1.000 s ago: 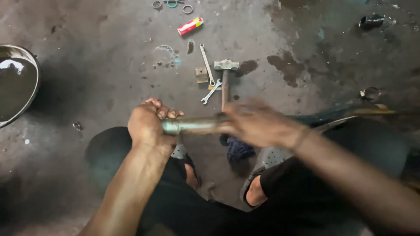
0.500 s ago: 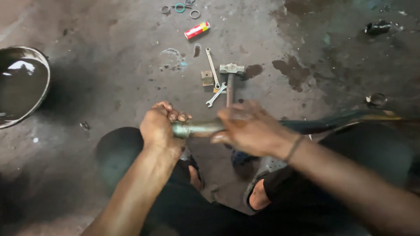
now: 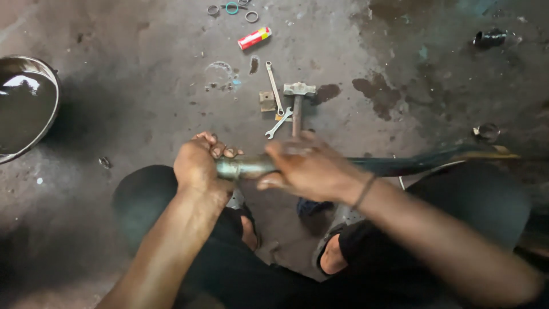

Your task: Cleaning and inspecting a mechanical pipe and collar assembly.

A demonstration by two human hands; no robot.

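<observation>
My left hand (image 3: 197, 163) is clenched around the left end of a grey metal tube (image 3: 245, 167) held level above my knees. My right hand (image 3: 303, 166) wraps the tube just to the right, where a long dark shaft (image 3: 423, 161) runs on toward the right edge. On the floor beyond lie a hammer (image 3: 297, 98), two spanners (image 3: 275, 94) and a small metal block (image 3: 267, 101).
A metal bowl (image 3: 35, 137) of dark liquid stands at the left edge. A red and yellow tube (image 3: 254, 38) and several rings (image 3: 231, 8) lie at the top. A dark object (image 3: 489, 38) sits top right. The concrete floor is oil-stained.
The view has shifted a little, so the bowl and floor tools sit lower and further right in frame. Both hands keep their hold on the tube; the right hand looks less blurred now.
</observation>
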